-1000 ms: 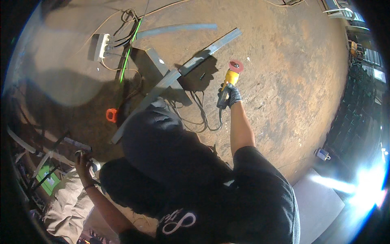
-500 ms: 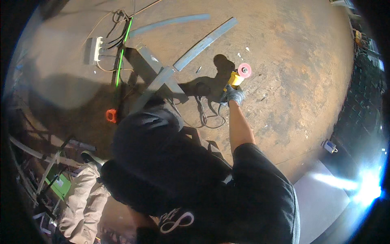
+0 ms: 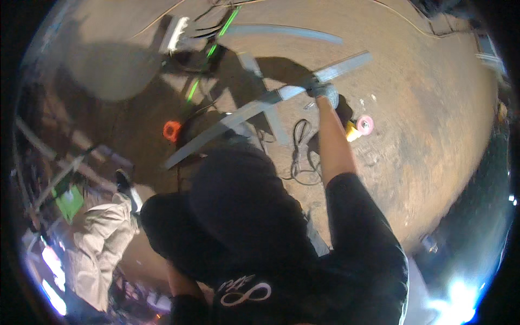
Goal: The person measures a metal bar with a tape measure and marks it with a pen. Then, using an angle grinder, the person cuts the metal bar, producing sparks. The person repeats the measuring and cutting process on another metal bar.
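Note:
My right hand (image 3: 328, 95), in a grey glove, reaches forward and its fingers close over the near edge of a flat metal bar (image 3: 349, 64); motion blurs them somewhat. That bar lies end to end with a longer metal bar (image 3: 216, 134) running down to the left. A shorter metal piece (image 3: 277, 125) crosses beneath the joint. On the floor to the right of my forearm rests a yellow angle grinder (image 3: 353, 131) with a pink disc (image 3: 365, 125), partly covered by my arm. My left hand does not show; dark clothing fills the lower middle.
A curved metal strip (image 3: 292, 32) lies at the back. A white power strip (image 3: 178, 33) with cables stands at upper left, near a green laser line (image 3: 229, 20). An orange tape measure (image 3: 171, 130) sits at left. A leg in beige trousers (image 3: 103, 238) is at lower left.
My right hand has let go of the angle grinder, which now lies on the floor, and has moved forward onto the metal bar. The view has turned and shifted.

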A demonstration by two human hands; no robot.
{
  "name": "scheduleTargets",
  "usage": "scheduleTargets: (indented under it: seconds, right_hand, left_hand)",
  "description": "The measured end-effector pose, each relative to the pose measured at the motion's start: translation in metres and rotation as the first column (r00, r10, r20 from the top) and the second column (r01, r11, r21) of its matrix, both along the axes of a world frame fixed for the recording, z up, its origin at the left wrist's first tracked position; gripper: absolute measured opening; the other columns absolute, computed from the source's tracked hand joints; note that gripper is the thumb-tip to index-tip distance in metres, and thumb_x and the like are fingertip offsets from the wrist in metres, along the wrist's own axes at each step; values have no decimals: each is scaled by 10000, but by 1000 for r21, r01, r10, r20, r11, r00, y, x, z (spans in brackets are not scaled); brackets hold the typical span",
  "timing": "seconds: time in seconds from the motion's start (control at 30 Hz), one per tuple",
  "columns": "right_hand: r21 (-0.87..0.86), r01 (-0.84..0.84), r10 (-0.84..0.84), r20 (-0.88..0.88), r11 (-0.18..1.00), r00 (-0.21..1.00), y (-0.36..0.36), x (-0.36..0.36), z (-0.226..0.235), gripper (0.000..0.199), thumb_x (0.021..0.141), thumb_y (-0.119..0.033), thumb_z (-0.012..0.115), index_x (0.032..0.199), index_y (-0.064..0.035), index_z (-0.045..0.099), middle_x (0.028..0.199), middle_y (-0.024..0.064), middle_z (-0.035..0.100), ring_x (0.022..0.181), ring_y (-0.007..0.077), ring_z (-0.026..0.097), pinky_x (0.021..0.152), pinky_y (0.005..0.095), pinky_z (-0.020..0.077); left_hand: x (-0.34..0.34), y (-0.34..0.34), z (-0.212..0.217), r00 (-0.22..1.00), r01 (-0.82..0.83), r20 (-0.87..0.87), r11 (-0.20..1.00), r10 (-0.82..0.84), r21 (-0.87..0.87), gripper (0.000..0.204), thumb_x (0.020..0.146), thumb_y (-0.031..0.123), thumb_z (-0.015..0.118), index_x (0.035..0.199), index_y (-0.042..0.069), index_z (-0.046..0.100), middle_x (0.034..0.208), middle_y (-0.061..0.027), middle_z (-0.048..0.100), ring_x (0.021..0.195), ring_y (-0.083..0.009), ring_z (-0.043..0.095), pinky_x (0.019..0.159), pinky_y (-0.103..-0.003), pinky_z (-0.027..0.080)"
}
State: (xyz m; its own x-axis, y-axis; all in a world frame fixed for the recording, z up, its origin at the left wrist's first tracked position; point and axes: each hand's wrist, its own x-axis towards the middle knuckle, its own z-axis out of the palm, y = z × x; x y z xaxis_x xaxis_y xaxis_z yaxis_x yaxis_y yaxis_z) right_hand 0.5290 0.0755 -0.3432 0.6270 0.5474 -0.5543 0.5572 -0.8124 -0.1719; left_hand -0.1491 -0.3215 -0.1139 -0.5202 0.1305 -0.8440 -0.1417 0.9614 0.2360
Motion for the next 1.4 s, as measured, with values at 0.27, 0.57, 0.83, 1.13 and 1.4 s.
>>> scheduleTargets:
  seconds: [0.27, 0.57, 0.83, 1.13, 1.4]
  right_hand:
    - [-174, 502, -523, -109, 847, 845, 71, 14, -114, 686, 699, -510, 842, 1204, -64, 710, 1310, 134, 659, 1126, 227, 676, 920, 398, 540]
    - [-112, 919, -371, -928, 379, 41, 84, 12, -68, 300, 865, -81, 728, 1149, -74, 634, 1043, 132, 673, 915, 285, 651, 791, 472, 566]
    - [311, 882, 148, -950, 354, 276, 79, 7, 107, 405, 989, -217, 599, 1336, -12, 564, 1230, 129, 665, 1097, 273, 623, 1034, 405, 478]
    - [278, 810, 120, -960, 516, 253, -32, -13, 209, 651, 956, -461, 625, 1499, -192, 388, 971, 57, 596, 840, 202, 546, 767, 401, 478]
    - [96, 902, 295, -955, 421, -36, -49, -51, 280, 698, 957, -649, 462, 1438, -142, 472, 944, 70, 615, 817, 231, 532, 727, 441, 437]
  left_hand:
    - [7, 15, 27, 996, -93, 7, 995, 93, -38, 393, 972, 366, 597, 1188, 41, 646, 1023, -105, 700, 922, -194, 655, 726, -347, 538]
    - [-74, 198, 7, 966, 258, -18, 963, -257, 84, 398, 965, 386, 617, 1159, 42, 667, 982, -103, 708, 855, -183, 674, 683, -337, 540]
    - [-55, 423, -109, 475, 879, 195, 452, -858, -150, 524, 885, 361, 687, 1315, 82, 579, 1222, -164, 661, 1104, -330, 649, 915, -447, 540]
    - [55, 375, -211, 412, 787, -307, 505, -858, -355, 746, 835, 293, 741, 1479, 212, 373, 1450, -198, 440, 1276, -389, 526, 1005, -640, 440]
    - [12, 411, -88, 382, 919, -323, 393, -866, 31, 850, 603, 242, 900, 1306, 85, 451, 1171, -226, 593, 1047, -353, 642, 790, -428, 564]
